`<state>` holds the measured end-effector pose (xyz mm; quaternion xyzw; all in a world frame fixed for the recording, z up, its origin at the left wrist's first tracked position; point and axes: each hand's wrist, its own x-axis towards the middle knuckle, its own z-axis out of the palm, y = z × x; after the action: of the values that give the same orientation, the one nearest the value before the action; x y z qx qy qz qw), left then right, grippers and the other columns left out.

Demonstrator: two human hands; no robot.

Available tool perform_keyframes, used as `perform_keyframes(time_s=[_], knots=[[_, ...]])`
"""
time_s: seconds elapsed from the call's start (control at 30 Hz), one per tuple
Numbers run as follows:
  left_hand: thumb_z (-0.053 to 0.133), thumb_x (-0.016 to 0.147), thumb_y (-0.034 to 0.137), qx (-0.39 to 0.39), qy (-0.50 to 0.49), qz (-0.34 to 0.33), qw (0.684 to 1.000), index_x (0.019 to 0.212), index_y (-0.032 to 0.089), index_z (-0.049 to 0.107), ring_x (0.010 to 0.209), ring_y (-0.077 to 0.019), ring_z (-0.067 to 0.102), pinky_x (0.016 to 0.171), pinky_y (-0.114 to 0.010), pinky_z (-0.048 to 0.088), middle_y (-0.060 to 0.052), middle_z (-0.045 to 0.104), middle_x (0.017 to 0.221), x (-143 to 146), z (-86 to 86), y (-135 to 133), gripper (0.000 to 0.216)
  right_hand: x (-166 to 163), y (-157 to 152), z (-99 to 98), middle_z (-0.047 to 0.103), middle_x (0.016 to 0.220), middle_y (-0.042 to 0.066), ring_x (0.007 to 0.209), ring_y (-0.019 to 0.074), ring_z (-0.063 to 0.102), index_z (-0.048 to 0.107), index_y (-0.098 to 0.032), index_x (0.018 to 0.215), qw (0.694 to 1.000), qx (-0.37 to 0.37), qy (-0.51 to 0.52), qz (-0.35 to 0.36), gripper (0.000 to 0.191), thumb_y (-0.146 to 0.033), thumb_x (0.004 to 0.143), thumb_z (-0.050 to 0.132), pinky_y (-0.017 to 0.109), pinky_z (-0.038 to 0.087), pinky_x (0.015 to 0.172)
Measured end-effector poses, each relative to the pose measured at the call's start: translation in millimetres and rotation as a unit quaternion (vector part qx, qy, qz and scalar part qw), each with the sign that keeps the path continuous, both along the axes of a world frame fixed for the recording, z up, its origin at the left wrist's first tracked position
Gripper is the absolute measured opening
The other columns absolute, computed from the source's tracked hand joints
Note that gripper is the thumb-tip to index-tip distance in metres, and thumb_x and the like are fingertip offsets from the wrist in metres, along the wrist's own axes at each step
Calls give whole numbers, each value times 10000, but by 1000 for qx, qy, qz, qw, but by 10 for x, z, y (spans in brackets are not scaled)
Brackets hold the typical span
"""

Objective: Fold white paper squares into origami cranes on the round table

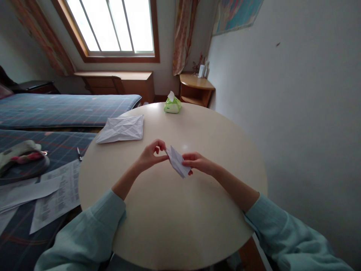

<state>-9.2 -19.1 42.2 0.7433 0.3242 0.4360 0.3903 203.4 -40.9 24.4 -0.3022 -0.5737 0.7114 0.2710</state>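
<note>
Two beds (62,109) with plaid covers stand at the left, one behind the other. On the near one lie a bag-like bundle (21,160), partly cut off by the view, then printed pages (58,205) and, near the table's edge, a pen (79,154). Beyond the far bed, a desk (135,76) sits below the window (113,26). Next comes the round table (169,222), with a large creased sheet (122,128) flat near its left edge. The left hand (152,153) has its thumb and forefinger a little apart, tips at the left edge of the folded paper (177,162); whether they pinch it, I cannot tell. That paper is tilted between both hands, over the table's middle. Behind it, at the far rim, is a green tissue pack (172,106). The right hand (199,163) grips the paper's right side, fingers on both faces. Farther right, a corner shelf (197,81) meets the pale wall (304,113).
</note>
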Motion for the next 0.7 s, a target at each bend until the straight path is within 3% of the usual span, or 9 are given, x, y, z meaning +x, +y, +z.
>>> perform_keyframes(time_s=[0.17, 0.37, 0.5, 0.7], knots=[[699, 593, 329, -37, 34, -15, 999, 716, 141, 519, 571, -75, 428, 507, -194, 343, 20, 492, 642, -45, -19, 38, 288, -9, -2, 1, 525, 542, -40, 414, 34, 477, 587, -90, 842, 1000, -28, 5, 1, 300, -335, 675, 640, 151, 364, 384], [661, 656, 309, 55, 105, 8, 993, 777, 155, 608, 626, -92, 454, 540, -209, 353, -19, 544, 741, -52, -15, 38, 204, -40, 9, -21, 536, 556, -38, 433, 40, 489, 577, -105, 827, 999, 5, -16, -32, 303, -358, 670, 634, 157, 357, 397], [682, 633, 281, 119, 137, 43, 982, 717, 167, 624, 680, -110, 469, 562, -215, 362, -19, 522, 754, -41, -9, 12, 153, -61, 17, -28, 536, 545, -44, 436, 44, 485, 569, -113, 835, 997, 31, -42, -48, 306, -357, 662, 635, 163, 358, 401], [653, 672, 251, 155, 139, 64, 976, 688, 171, 616, 673, -106, 495, 550, -211, 367, -11, 548, 728, 2, -40, -15, 90, -69, 41, -79, 534, 543, -49, 437, 52, 486, 521, -130, 804, 997, 39, -36, -54, 306, -372, 656, 639, 168, 360, 391]])
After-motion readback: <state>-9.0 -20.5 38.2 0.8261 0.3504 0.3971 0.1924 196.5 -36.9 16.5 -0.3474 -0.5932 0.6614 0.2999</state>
